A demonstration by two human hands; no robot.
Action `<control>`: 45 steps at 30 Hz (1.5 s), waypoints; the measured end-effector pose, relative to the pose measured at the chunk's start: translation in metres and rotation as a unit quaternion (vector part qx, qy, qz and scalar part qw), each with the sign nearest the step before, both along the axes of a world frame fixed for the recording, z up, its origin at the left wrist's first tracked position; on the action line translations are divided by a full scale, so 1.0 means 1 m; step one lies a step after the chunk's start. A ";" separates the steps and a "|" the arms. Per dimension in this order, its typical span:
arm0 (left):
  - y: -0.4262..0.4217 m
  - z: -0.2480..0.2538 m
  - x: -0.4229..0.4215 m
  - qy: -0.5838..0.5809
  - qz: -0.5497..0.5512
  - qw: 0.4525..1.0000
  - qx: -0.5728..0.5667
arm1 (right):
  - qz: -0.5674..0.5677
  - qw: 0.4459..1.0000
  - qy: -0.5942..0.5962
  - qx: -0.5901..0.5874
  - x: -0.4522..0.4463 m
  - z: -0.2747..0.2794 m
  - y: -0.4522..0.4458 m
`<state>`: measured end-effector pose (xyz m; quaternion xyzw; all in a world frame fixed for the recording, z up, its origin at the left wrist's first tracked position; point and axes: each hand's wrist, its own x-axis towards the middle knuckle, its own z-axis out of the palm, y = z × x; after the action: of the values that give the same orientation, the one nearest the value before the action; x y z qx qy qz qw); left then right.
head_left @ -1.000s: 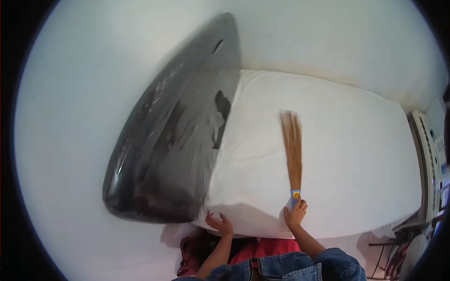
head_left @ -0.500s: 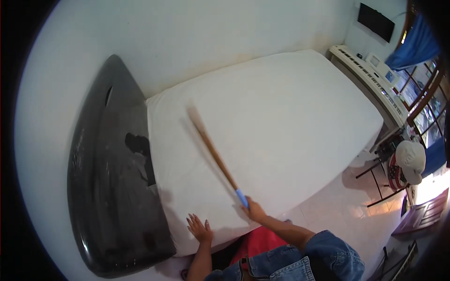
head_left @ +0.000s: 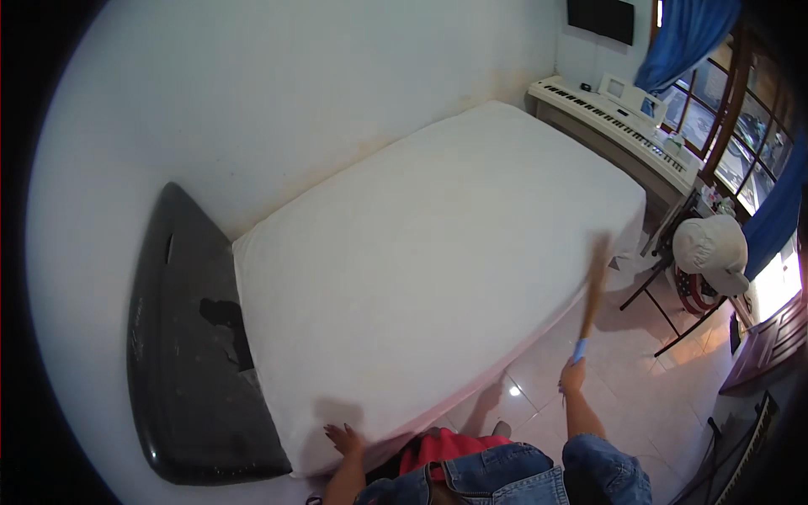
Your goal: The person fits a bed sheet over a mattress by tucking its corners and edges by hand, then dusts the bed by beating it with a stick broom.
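My right hand (head_left: 572, 376) is wrapped round the light-blue grip of a stick broom (head_left: 593, 299), whose long brown body points up and away. Its far end is smeared by motion and overlaps the right-hand edge of the bed; whether it touches the sheet I cannot tell. Fingers apart, my left hand (head_left: 343, 438) rests at the near left corner of the white-sheeted mattress (head_left: 421, 261), with a shadow just above it.
The dark headboard (head_left: 185, 353) borders the bed on the left. A white electric piano (head_left: 619, 126) stands along the far end. To the right, a cap (head_left: 711, 244) lies over a small folding stand on the tiled floor (head_left: 539, 396).
The broom has swept from the left part of the mattress across to its right edge, with my right hand moving right. My left hand stays near the corner; the camera view has shifted.
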<state>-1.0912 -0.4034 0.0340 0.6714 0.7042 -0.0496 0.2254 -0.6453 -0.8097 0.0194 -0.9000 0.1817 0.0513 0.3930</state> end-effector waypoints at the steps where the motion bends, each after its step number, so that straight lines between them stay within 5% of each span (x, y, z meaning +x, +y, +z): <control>1: -0.005 -0.008 0.009 -0.001 -0.009 1.000 0.004 | -0.100 0.987 0.054 0.116 0.013 0.029 -0.016; 4: -0.031 -0.020 0.041 -0.008 -0.041 0.998 0.050 | -0.134 0.974 -0.042 0.180 0.035 0.005 -0.048; 5: -0.041 -0.012 0.063 -0.037 -0.064 0.996 0.049 | -0.060 0.987 -0.143 0.045 0.037 -0.040 -0.058; 6: -0.051 -0.005 0.086 -0.068 -0.088 0.993 0.048 | -0.019 0.987 -0.059 0.145 0.017 -0.001 -0.051; 7: -0.059 0.001 0.111 -0.073 -0.103 0.991 0.048 | 0.045 0.982 -0.167 0.081 0.013 -0.049 -0.045; 9: -0.072 -0.001 0.149 -0.122 -0.171 0.977 0.045 | 0.179 0.966 0.026 0.186 -0.034 0.052 -0.029; 11: -0.077 -0.018 0.189 -0.138 -0.223 0.964 0.047 | 0.331 0.933 0.059 0.127 -0.056 0.063 -0.028; 12: -0.079 -0.020 0.208 -0.154 -0.260 0.952 0.051 | 0.392 0.915 -0.084 0.037 -0.064 0.027 -0.026; 13: -0.088 -0.012 0.228 -0.158 -0.269 0.949 0.054 | 0.383 0.919 -0.090 0.038 -0.060 0.034 -0.032; 15: -0.102 -0.006 0.265 -0.182 -0.311 0.933 0.004 | 0.465 0.884 -0.002 0.048 -0.057 0.040 -0.046; 20: -0.116 0.020 0.335 -0.202 -0.355 0.913 -0.006 | 0.291 0.957 0.019 -0.001 -0.006 0.023 -0.097; 23: -0.121 0.021 0.377 -0.201 -0.367 0.908 -0.015 | 0.102 0.984 0.088 0.117 0.038 0.063 -0.128; 25: -0.125 0.014 0.408 -0.188 -0.385 0.904 -0.010 | 0.069 0.986 -0.076 0.134 0.077 0.042 -0.136; 31: -0.158 -0.002 0.526 -0.173 -0.478 0.861 -0.020 | -0.050 0.979 -0.181 0.080 0.160 0.006 -0.093; 34: -0.175 -0.008 0.586 -0.162 -0.528 0.833 -0.026 | 0.050 0.980 0.156 0.108 0.190 -0.041 -0.101; 37: -0.192 -0.007 0.645 -0.181 -0.555 0.811 -0.038 | -0.085 0.908 0.303 0.278 0.204 -0.056 -0.117; 41: -0.194 -0.012 0.706 -0.216 -0.620 0.754 -0.018 | -0.253 0.873 0.203 0.364 0.229 -0.045 -0.115; 45: -0.204 -0.012 0.737 -0.212 -0.619 0.756 -0.025 | -0.228 0.931 0.059 0.279 0.289 -0.027 -0.100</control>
<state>-0.3538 -0.6076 0.0219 0.9481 0.0681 -0.0524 0.3063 -0.3567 -0.9092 -0.0077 -0.6837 0.3827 0.0620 0.6183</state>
